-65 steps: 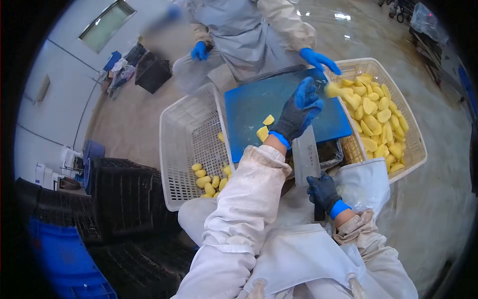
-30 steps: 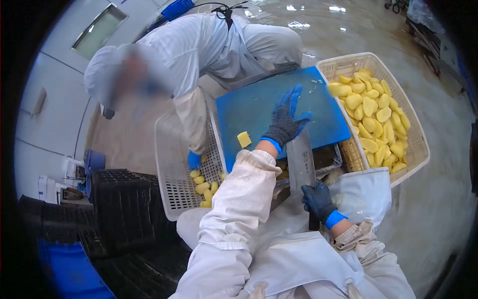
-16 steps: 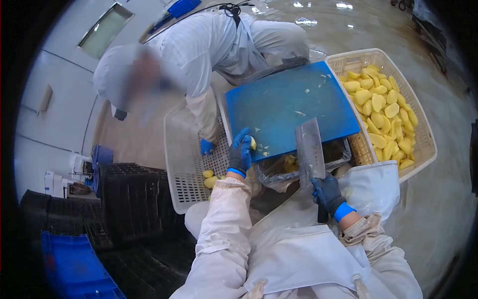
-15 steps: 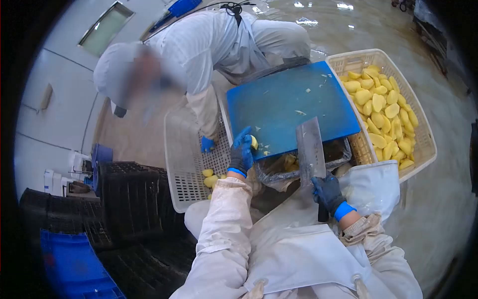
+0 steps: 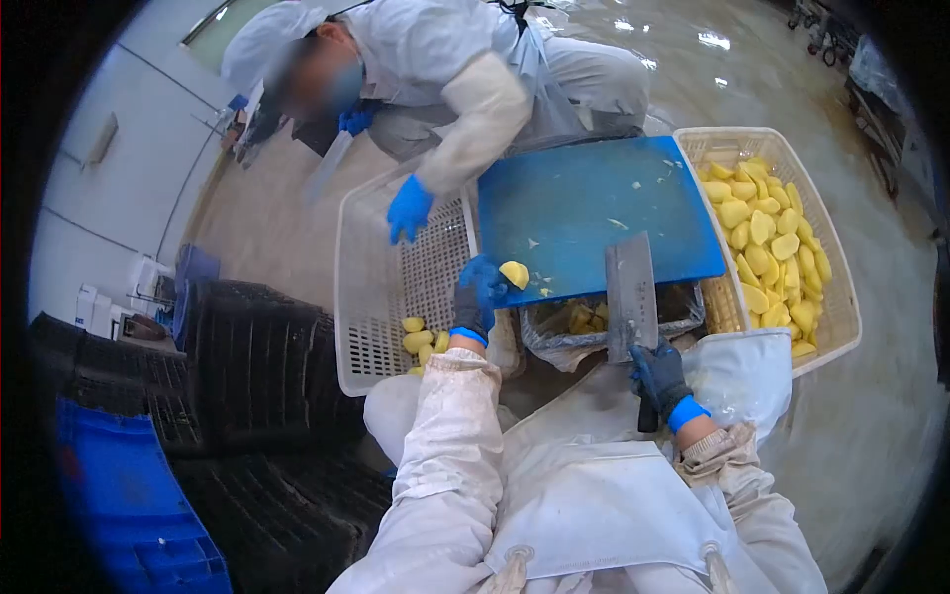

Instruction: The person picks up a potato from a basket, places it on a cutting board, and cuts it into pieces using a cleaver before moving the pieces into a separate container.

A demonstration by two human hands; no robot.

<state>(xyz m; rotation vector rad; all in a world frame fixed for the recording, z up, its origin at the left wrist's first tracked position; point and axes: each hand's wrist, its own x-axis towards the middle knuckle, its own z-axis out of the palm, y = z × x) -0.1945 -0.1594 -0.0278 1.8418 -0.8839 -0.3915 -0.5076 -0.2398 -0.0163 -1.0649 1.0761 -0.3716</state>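
My left hand (image 5: 479, 289), in a blue glove, is closed on a peeled yellow potato piece (image 5: 514, 274) at the near left corner of the blue cutting board (image 5: 584, 223). In my right hand (image 5: 659, 378), also gloved, is the dark handle of a cleaver (image 5: 631, 297). Its broad blade points away from me, by the board's near edge. Small pale scraps lie on the board. Below that edge is a plastic-lined bin (image 5: 554, 342) with yellowish pieces in it. Several peeled potatoes (image 5: 426, 342) lie in the near end of the white basket (image 5: 358, 297) on the left.
Across the board a co-worker (image 5: 445, 89) in white crouches, one blue-gloved hand (image 5: 410, 209) above the left basket, the other near a knife (image 5: 332, 163). A cream crate (image 5: 841, 297) of cut potatoes stands right. Black crates (image 5: 257, 376) and a blue crate (image 5: 139, 495) stand lower left.
The co-worker's gloved hand has come up out of the left basket, and their knife has come into view. The potato piece in my left hand now shows more of its yellow face. The view has shifted slightly.
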